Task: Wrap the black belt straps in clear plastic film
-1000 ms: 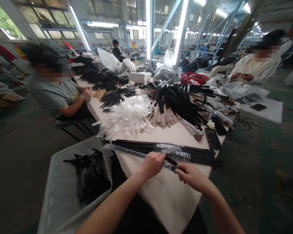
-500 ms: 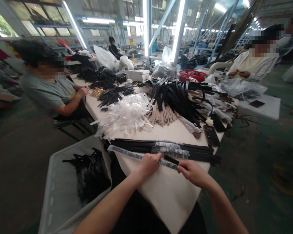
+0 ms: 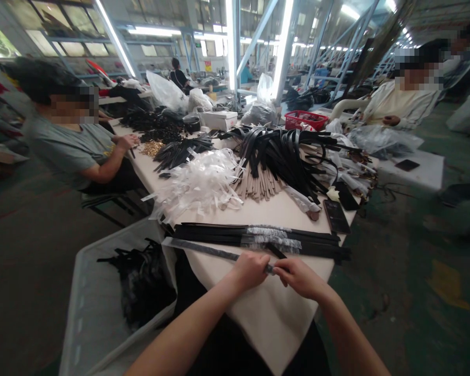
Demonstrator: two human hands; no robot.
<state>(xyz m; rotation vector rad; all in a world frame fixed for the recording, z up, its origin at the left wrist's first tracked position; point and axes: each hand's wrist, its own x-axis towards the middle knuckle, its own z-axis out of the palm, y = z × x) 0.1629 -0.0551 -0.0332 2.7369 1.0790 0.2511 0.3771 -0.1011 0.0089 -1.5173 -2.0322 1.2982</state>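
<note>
A long black strap in a clear plastic sleeve [image 3: 203, 249] runs leftward from my hands, just above the near part of the table. My left hand [image 3: 253, 269] is closed around it. Close beside, my right hand [image 3: 297, 277] pinches the same sleeved strap, and a short crumpled bit of plastic shows between the two hands. A black strap end [image 3: 276, 251] sticks up and left from my right hand. Just beyond lies a row of black straps [image 3: 211, 233] with crinkled clear sleeves [image 3: 272, 237] around their middles.
White plastic sleeves [image 3: 203, 180] lie heaped behind the row, next to a pile of black straps [image 3: 274, 151]. A phone [image 3: 337, 216] rests at the right edge. A white bin [image 3: 78, 292] with black straps stands lower left. Co-workers sit left [image 3: 62, 141] and right [image 3: 411, 99].
My hands have come closer together, the left sliding right along the sleeved strap and the right moving slightly left. The sleeve's left stretch now looks darker, and less sleeve shows between my hands.
</note>
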